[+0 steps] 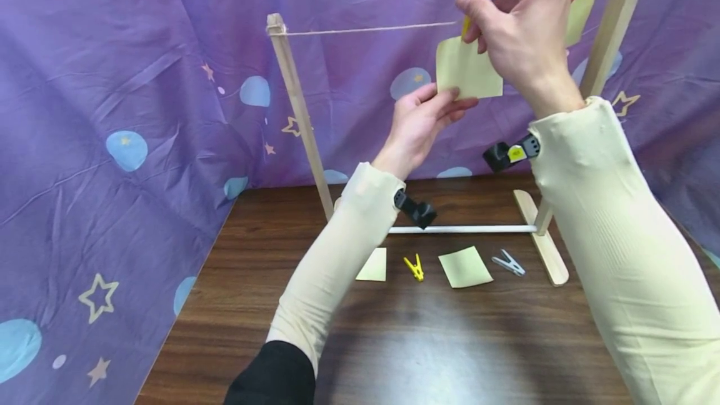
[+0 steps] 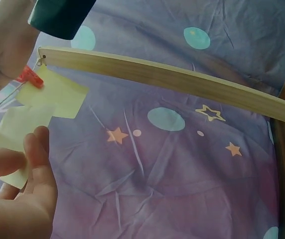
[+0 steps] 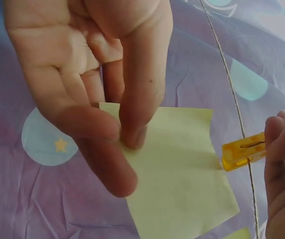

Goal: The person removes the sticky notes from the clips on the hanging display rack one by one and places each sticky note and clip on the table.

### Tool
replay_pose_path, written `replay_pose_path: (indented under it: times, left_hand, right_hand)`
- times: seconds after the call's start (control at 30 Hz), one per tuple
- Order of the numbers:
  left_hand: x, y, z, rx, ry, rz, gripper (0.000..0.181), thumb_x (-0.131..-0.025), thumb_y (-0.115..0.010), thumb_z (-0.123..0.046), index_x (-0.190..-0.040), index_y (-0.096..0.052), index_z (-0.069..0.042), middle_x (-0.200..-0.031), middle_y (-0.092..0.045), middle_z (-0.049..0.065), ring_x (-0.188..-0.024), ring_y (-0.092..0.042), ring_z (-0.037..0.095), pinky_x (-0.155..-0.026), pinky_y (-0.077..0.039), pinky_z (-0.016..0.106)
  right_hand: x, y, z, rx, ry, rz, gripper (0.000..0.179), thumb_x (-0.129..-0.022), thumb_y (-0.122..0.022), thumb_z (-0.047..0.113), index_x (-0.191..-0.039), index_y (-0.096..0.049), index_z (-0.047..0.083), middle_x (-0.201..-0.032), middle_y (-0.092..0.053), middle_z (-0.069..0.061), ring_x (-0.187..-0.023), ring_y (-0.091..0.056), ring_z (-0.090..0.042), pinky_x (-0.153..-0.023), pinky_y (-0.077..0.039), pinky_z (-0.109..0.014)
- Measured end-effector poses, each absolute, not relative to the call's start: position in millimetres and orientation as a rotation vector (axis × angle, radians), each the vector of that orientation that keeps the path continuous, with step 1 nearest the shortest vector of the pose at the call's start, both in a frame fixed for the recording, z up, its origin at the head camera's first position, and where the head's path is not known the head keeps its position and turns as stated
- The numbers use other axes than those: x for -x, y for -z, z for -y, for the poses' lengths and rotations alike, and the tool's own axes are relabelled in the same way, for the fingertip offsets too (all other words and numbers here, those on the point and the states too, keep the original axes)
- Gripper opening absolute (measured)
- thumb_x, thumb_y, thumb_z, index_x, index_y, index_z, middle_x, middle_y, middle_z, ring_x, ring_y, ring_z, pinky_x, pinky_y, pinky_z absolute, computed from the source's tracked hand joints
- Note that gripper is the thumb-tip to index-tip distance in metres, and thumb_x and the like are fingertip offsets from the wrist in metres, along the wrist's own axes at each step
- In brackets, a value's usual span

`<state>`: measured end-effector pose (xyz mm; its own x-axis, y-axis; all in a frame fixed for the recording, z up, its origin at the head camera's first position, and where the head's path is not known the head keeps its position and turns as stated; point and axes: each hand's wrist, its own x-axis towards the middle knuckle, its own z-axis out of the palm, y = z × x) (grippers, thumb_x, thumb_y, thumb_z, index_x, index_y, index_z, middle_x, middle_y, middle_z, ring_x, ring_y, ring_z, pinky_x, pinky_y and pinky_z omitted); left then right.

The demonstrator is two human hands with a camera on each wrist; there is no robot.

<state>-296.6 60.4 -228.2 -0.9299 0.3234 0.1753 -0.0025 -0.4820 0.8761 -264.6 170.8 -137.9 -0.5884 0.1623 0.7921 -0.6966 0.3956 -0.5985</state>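
Note:
A pale yellow sticky note (image 1: 469, 70) is up at the string (image 1: 365, 30), its lower edge pinched between thumb and fingers of my left hand (image 1: 422, 117). My right hand (image 1: 529, 33) grips a yellow clothespin (image 3: 243, 152) at the note's top edge. In the right wrist view the string passes across the clothespin, whose tip meets the note's edge; how firmly it clamps the paper I cannot tell. Behind my right hand, a second sticky note (image 2: 63, 94) hangs from the string by a red clothespin (image 2: 31, 78), near the right post.
Two wooden posts, left (image 1: 300, 111) and right (image 1: 615, 24), carry the string; a white rod (image 1: 461, 229) joins them low down. On the brown table (image 1: 253, 280) lie two sticky notes, one in the middle (image 1: 465, 267), plus a yellow clothespin (image 1: 416, 269) and a light blue clothespin (image 1: 510, 264).

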Motion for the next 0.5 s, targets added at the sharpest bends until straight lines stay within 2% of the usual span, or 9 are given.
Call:
replay_pose_path:
  times: [0.23,0.5]
  left_hand:
    - [294.6,231.9,-58.1,-0.493,-2.455,-1.483,0.027,-0.095,-0.053,0.002,-0.120,-0.057,0.011,-0.121,-0.056,0.038,-0.118,-0.056,0.044,-0.069,-0.053,0.020]
    - [293.5,232.9,-57.4,-0.504,-2.413,-1.529,0.026,-0.095,-0.054,0.002,-0.119,-0.056,0.011,-0.120,-0.058,0.036,-0.117,-0.057,0.044,-0.068,-0.053,0.021]
  right_hand:
    - [264.3,135.2,-171.8,-0.471,-1.435,1.728,0.018,-0.083,-0.072,0.001,-0.072,-0.070,0.015,-0.052,-0.061,0.009,-0.042,-0.054,-0.003,-0.045,-0.044,-0.016]
    - [258.3,128.7,-172.0,-0.459,-1.418,1.693,0.016,-0.084,-0.070,0.001,-0.073,-0.071,0.012,-0.055,-0.062,0.010,-0.044,-0.055,-0.001,-0.048,-0.045,-0.015]
